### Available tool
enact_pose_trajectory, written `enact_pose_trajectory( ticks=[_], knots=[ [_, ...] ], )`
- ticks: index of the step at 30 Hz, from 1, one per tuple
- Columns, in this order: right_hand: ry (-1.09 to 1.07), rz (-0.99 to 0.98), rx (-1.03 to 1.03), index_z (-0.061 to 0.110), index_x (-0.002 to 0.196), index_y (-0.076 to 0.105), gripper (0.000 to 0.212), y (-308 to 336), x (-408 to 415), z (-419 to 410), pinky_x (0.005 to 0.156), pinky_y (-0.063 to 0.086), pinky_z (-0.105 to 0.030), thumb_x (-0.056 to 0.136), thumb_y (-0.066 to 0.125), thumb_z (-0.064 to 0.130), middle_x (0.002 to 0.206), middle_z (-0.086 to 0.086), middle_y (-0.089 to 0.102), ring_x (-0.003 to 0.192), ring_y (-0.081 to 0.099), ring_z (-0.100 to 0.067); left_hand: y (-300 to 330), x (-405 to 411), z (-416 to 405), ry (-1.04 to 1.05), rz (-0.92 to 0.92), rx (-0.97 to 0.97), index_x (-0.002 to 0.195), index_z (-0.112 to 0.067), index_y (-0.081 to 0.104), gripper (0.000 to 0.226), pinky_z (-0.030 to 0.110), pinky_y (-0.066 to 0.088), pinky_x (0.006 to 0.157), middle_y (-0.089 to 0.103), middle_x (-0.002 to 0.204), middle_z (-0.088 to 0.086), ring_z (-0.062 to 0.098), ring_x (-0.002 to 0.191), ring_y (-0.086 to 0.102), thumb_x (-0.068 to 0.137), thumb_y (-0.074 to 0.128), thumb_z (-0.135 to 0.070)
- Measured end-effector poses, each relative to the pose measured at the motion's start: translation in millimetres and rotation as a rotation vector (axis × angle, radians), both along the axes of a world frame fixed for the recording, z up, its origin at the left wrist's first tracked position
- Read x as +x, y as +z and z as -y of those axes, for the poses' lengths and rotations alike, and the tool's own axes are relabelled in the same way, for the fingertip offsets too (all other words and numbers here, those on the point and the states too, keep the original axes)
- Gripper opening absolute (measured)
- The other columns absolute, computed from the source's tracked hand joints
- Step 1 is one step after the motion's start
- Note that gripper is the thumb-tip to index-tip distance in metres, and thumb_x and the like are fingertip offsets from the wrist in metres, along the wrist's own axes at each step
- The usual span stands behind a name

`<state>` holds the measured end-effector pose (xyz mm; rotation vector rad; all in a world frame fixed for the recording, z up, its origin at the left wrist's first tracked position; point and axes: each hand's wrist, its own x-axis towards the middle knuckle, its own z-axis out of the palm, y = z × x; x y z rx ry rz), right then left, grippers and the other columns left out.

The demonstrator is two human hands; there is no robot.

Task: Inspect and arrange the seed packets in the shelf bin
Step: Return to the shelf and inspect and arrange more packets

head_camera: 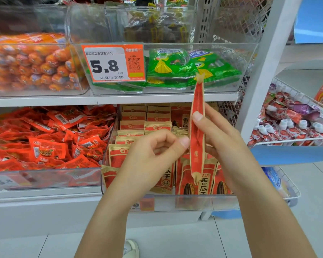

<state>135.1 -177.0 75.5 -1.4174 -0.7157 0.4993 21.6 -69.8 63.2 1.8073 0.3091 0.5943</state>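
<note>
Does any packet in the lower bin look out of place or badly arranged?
One red seed packet is out of the clear bin, held edge-on by the right hand and touched by the left hand. The front packets lean unevenly; no damage is visible.

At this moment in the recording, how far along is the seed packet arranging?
Partway. Done: the red-and-tan seed packets in the clear plastic shelf bin already stand in upright rows. In hand: one red-and-tan packet is held edge-on above the bin, pinched by the right hand with the left hand touching its edge. Left: that packet still has to go back into the bin.
</note>
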Motion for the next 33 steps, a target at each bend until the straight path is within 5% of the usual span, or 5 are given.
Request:
enact_pose_trajectory(
  ticks=[7,13,21,28,33],
  knots=[
    [0.257,0.046,-0.137,0.046,0.133,0.054,0.073,0,-11,1,0.069,0.052,-0.012,0.061,0.066,0.052,0.101,0.017,0.073,0.087,0.071,-0.004,9,0,-3,0.327,0.227,-0.159,0.093,-0.014,0.069,0.033,0.032,0.059,0.073,0.076,0.085,0.0,0.014,0.08,0.073,0.082,0.059,-0.043],
    [0.316,0.015,-0.163,0.046,0.135,0.052,0.068,-1,-9,0,0.073,0.053,-0.015,0.068,0.066,0.045,0.113,0.018,0.07,0.096,0.069,-0.007,10,-1,-4,0.398,0.274,-0.073,0.085,-0.019,0.074,0.017,0.028,0.059,0.072,0.075,0.077,-0.003,0.011,0.076,0.073,0.095,0.06,-0.018],
    [0.354,-0.004,-0.175,0.048,0.134,0.052,0.059,-3,-10,-4,0.089,0.046,-0.025,0.079,0.071,0.05,0.12,0.021,0.067,0.106,0.064,0.002,9,-4,-8,0.418,0.283,-0.084,0.083,-0.022,0.075,0.02,0.032,0.059,0.073,0.076,0.077,-0.003,0.012,0.077,0.073,0.095,0.06,-0.016],
    [0.095,0.136,-0.096,0.043,0.143,0.034,0.099,-13,-23,-13,0.074,0.047,-0.005,0.057,0.084,0.038,0.108,0.018,0.066,0.096,0.062,0.013,15,-8,1,0.457,0.146,0.06,0.082,-0.029,0.077,0.021,0.035,0.059,0.074,0.075,0.073,-0.012,0.006,0.073,0.072,0.088,0.066,-0.045],
    [0.115,0.212,-0.111,0.044,0.15,0.021,0.107,-18,-27,-16,0.091,0.048,-0.014,0.066,0.087,0.034,0.118,0.028,0.061,0.111,0.056,0.012,15,-14,-3,0.455,0.122,0.166,0.079,-0.031,0.076,0.02,0.044,0.058,0.065,0.074,0.069,-0.011,0.013,0.067,0.072,0.09,0.063,-0.041]
  ],
)
